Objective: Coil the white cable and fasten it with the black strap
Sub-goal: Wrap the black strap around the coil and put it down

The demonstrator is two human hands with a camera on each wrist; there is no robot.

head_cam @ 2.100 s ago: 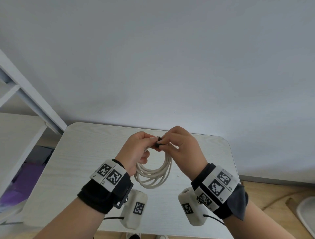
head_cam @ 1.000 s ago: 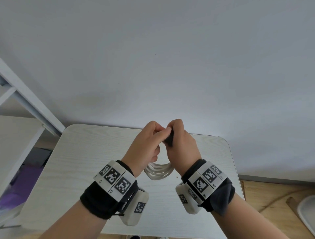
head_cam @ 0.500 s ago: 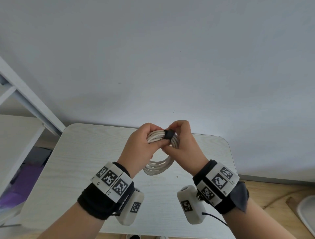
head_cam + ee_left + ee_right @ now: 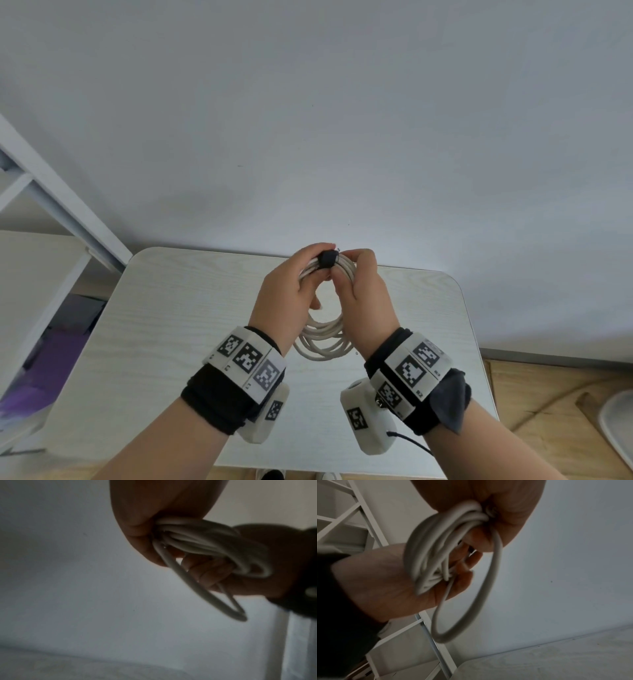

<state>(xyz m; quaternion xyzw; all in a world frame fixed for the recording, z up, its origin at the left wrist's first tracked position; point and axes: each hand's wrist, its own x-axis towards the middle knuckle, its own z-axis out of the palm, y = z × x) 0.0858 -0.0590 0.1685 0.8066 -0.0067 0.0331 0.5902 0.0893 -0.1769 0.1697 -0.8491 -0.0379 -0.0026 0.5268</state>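
The white cable (image 4: 323,341) is wound into a coil of several loops and held up above the pale wooden table (image 4: 171,325). A black strap (image 4: 328,259) is wrapped round the top of the coil. My left hand (image 4: 294,291) grips the coil just left of the strap, and my right hand (image 4: 359,291) grips it just right of the strap. The left wrist view shows the coil (image 4: 202,545) bunched in my left hand (image 4: 154,520), with my right hand's fingers (image 4: 211,572) behind it. In the right wrist view the loops (image 4: 436,550) hang from my right hand (image 4: 488,500).
A white shelf frame (image 4: 51,198) stands at the left beside the table. The grey wall (image 4: 342,120) rises right behind the table's far edge. Wooden floor (image 4: 548,404) and a pale round object (image 4: 620,425) lie at the lower right.
The hands turned the coil so the wrapped strap now faces up at the top. Both hands shifted slightly away from me, gripping the coil on either side of the strap.
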